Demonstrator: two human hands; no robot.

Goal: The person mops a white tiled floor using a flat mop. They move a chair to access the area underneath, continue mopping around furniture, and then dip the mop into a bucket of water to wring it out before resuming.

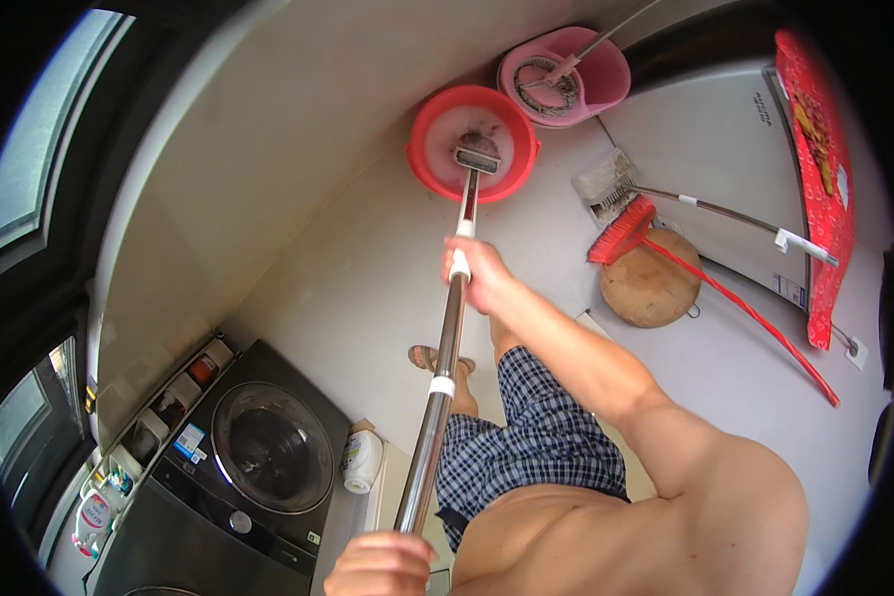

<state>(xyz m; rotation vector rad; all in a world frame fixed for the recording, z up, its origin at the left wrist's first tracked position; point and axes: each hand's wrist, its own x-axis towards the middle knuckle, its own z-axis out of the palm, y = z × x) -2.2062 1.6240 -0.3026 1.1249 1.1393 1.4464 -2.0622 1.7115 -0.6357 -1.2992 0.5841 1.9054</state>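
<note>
My right hand (480, 272) grips the white sliding collar low on the steel handle of a sponge mop (447, 339). Around the upper end of the same handle, at the bottom edge of the view, closes my left hand (381, 562). The handle slants away from me to the mop head (478, 160), which is over the inside of a red plastic bucket (417, 153). Cloudy, foamy water (447, 127) fills part of that bucket, with a dark patch just beyond the head. Whether the head touches the water I cannot tell.
A pink spin-mop bucket (614, 74) stands behind the red one. To the right are a dustpan (600, 182), a red broom (626, 229), a round wooden board (648, 287) and a white appliance (715, 141). A dark washing machine (328, 395) and a white bottle (361, 462) are left.
</note>
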